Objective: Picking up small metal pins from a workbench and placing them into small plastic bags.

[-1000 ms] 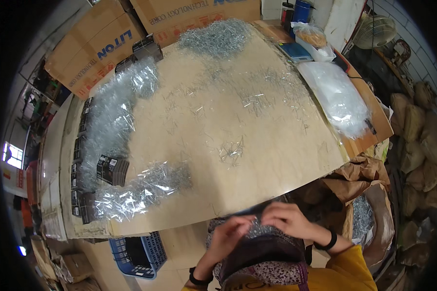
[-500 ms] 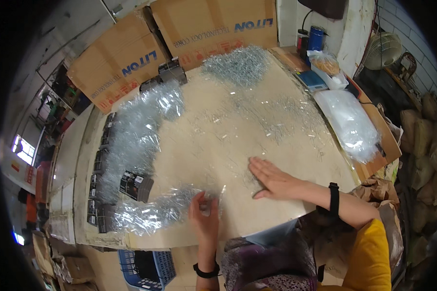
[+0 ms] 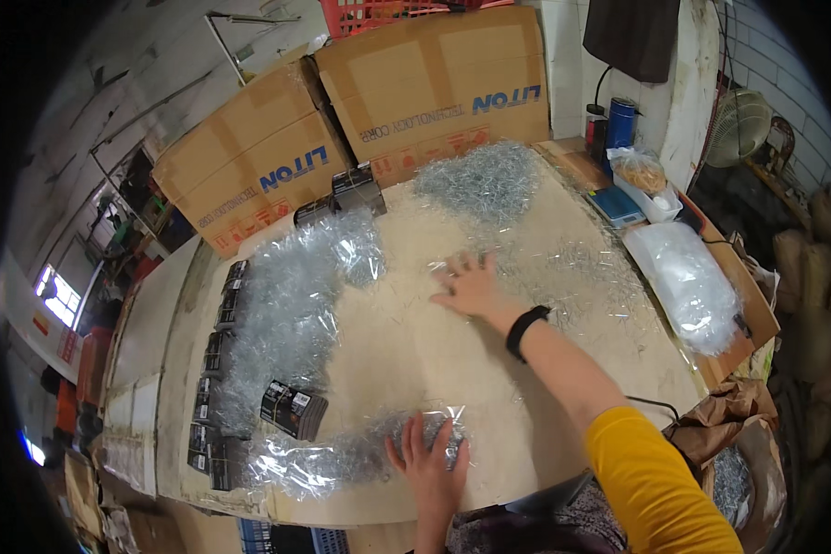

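My left hand (image 3: 431,466) lies with fingers spread over a clear plastic packet (image 3: 454,434) at the table's near edge, at the right end of a row of shiny clear packets (image 3: 314,469). Farther out, my right hand (image 3: 478,291) rests on the pale tabletop (image 3: 379,346), fingers apart, holding nothing visible. Thin silvery metal pieces (image 3: 572,268) are strewn to its right. Beyond it sits a heap of the same thin pieces (image 3: 480,180); their exact kind is too small to tell. A large mound of filled clear packets (image 3: 282,314) covers the left side.
A banded bundle of dark printed cards (image 3: 293,411) lies by the mound; more card stacks (image 3: 214,355) line the left edge. Cardboard boxes (image 3: 434,88) wall the back. At right are a blue scale (image 3: 616,207), a white tub (image 3: 660,205) and clear plastic bags (image 3: 683,286).
My right hand has swept forward and left across the tabletop, its fingers spreading. My left hand has opened from a curled shape onto the packet. The head view has tilted upward.
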### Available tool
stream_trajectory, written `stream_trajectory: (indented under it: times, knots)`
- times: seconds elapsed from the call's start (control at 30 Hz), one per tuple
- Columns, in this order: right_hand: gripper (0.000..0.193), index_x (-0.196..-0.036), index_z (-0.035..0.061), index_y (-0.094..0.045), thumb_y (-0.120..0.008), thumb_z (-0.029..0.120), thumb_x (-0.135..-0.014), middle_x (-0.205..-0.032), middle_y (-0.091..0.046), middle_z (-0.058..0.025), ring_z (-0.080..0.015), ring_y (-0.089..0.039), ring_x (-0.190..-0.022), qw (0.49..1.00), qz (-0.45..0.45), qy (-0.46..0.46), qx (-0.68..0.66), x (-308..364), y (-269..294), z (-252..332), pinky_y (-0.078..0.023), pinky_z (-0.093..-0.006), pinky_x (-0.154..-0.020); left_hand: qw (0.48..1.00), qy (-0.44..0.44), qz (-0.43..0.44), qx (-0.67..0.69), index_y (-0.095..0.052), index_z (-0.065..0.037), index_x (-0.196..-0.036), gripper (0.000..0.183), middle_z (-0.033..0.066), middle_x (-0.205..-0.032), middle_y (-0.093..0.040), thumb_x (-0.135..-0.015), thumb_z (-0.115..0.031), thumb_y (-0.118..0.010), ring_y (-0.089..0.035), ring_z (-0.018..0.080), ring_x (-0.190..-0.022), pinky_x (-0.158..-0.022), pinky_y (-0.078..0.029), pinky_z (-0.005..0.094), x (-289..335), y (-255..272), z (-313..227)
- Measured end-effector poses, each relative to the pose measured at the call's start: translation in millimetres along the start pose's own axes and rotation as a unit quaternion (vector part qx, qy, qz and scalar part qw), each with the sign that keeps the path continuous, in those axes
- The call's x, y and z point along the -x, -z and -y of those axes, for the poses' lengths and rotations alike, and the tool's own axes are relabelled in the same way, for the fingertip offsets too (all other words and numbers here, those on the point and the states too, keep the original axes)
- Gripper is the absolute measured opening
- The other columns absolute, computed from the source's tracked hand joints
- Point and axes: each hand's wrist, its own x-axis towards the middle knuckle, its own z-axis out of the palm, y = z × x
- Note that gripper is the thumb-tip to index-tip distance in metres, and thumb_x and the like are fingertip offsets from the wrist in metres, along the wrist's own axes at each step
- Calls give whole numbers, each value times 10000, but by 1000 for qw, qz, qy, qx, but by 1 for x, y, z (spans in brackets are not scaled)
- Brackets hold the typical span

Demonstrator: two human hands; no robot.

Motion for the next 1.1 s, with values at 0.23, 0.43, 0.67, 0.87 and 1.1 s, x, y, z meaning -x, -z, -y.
stream_trajectory:
  times: [0.23, 0.43, 0.67, 0.87, 1.1]
  knots:
    - [724, -1445, 274, -340, -440, 674, -849, -1540, -239, -79, -382, -210, -1404, 988, 141, -31, -47, 108, 43, -62, -188, -728, -1022, 997, -22, -75, -25, -711, -176, -974, 251, 107, -1376, -469, -723, -178, -723, -364, 338, -1319, -1122, -138, 586, 0, 1, 3]
    - [665, -1464, 271, -303, -479, 550, -886, -1528, -254, -118, -378, -218, -1401, 995, 73, 39, -52, 219, 68, -40, -212, -674, -1051, 992, -30, -109, -61, -715, -157, -851, 128, 112, -1378, -477, -724, -144, -711, -337, 334, -1350, -1127, -117, 596, -2, -6, 2]
    - [342, -1129, 44, -595, -589, 35, -787, -1218, -552, -173, -359, -498, -1161, 929, -237, -132, -251, 326, 93, -81, -401, -450, -986, 983, -22, -139, -116, -664, -112, -1048, 287, 183, -1379, -452, -763, -95, -693, -367, 373, -1333, -1116, -191, 585, 7, 5, -4]
    - [183, -953, -9, -619, -581, -28, -775, -989, -630, -168, -355, -575, -1006, 867, -370, -332, -33, 381, 59, -196, -397, -467, -973, 992, -60, -102, -50, -600, -105, -1166, 392, 181, -1467, -328, -782, -63, -662, -284, 388, -1376, -1102, -95, 653, 34, 11, -29]
    - [98, -864, 1, -637, -652, 13, -767, -863, -649, -123, -308, -617, -878, 898, -389, -204, 28, 396, 79, -140, -412, -420, -951, 998, -30, -56, 15, -606, -36, -1148, 343, 210, -1425, -372, -807, -32, -640, -369, 387, -1326, -1111, -228, 558, 63, 18, -63]
